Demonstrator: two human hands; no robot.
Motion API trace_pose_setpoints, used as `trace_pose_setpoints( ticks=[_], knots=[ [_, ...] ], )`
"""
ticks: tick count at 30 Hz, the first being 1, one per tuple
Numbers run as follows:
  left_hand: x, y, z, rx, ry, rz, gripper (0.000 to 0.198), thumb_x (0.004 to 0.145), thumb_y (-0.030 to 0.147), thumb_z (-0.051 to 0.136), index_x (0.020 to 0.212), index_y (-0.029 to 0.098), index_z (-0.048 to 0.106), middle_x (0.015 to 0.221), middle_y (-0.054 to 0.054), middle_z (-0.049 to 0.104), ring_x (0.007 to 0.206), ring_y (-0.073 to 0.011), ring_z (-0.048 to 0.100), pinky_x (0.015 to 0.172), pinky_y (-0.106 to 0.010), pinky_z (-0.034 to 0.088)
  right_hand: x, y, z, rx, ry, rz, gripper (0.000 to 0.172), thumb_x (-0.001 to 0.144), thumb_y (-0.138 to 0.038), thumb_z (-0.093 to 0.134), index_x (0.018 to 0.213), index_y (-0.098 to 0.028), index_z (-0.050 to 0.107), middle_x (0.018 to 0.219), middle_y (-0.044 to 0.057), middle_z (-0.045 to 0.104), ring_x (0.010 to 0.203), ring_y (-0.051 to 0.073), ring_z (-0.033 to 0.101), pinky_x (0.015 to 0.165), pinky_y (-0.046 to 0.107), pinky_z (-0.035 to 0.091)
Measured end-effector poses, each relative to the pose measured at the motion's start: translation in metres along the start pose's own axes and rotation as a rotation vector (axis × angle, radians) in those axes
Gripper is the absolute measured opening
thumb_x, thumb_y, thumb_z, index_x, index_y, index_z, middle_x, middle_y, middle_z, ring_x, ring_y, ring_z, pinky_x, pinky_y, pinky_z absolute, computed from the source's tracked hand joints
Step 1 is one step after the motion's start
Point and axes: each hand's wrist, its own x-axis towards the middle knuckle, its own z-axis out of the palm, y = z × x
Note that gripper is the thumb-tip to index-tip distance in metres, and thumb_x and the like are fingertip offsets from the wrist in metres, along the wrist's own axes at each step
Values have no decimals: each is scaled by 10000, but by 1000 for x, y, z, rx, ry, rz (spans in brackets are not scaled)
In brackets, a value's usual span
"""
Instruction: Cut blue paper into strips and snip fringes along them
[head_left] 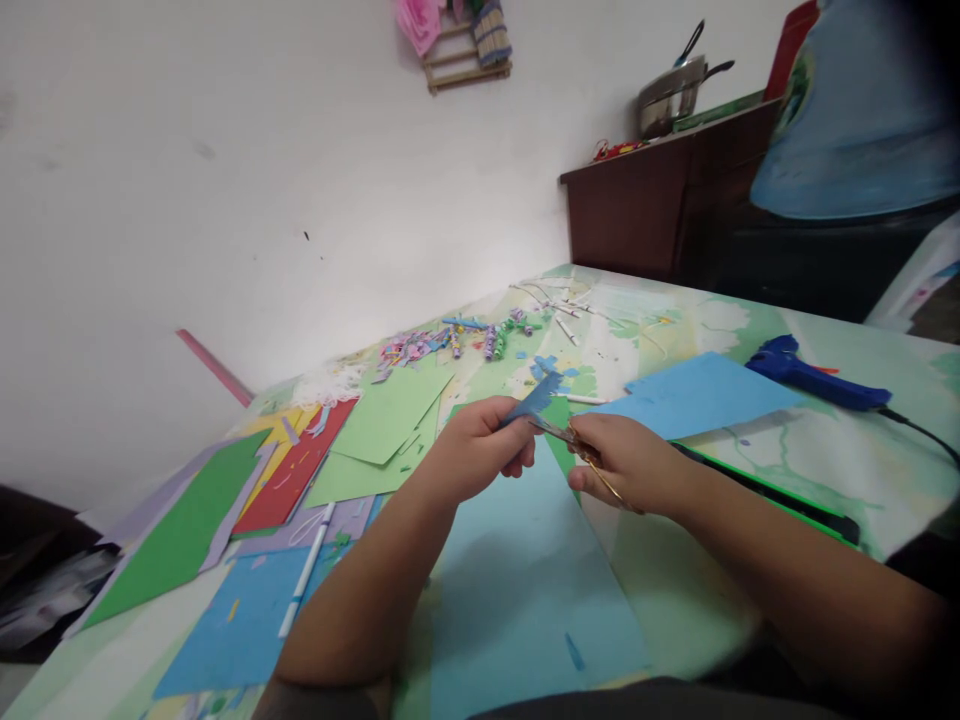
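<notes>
strip (541,393), blue, jagged at its upper end, held above the tabletop (660,575) over the far end of the pale sheet (525,590). the left hand (487,440) has thumb and fingers clamped on the strip's lower end. the right hand (622,460) has its fingers curled on the handles of the scissors (555,431); the blades point at the strip, close to the left fingertips (whether they bite cannot be told). for good cutting, the strip is best kept taut, the fingertips drawn back from the blade line, and the snips short. room for moving seems best above the pale sheet, towards the near edge. rightward, the blue sheet (705,395) and, towards the right edge, the glue gun (817,375) could catch a wide swing; leftward lie the light green sheets (390,415). the far edge runs along the wall (187,220).
</notes>
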Motion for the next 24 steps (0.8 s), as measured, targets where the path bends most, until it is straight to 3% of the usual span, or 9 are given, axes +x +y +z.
trace_pose_setpoints(
  ticks=[5,10,15,24],
  knots=[
    [-4,2,4,337,121,96,235,763,214,412,562,160,519,472,47,494,464,-61,474,478,-180,360,0,-2,1,24,-25,24,526,737,-688,243,672,-191,406,613,15,455,544,137,382,498,255,257],
    [-5,3,3,476,85,147,231,764,209,413,564,166,521,489,49,504,481,-64,469,479,-177,345,0,-4,1,35,-70,20,541,739,-688,225,677,-188,420,623,23,466,559,144,394,515,265,274],
    [-4,3,2,410,16,120,245,778,228,411,563,163,508,482,58,494,454,-47,471,468,-157,354,0,-5,0,42,-101,37,529,738,-683,239,673,-188,415,623,20,474,556,141,394,512,260,271],
    [-5,5,4,321,3,102,250,774,204,420,540,154,493,465,56,477,436,-39,467,450,-145,357,0,-8,0,-7,-68,36,473,762,-638,265,646,-195,382,596,4,438,536,128,352,496,251,243]
  ],
)
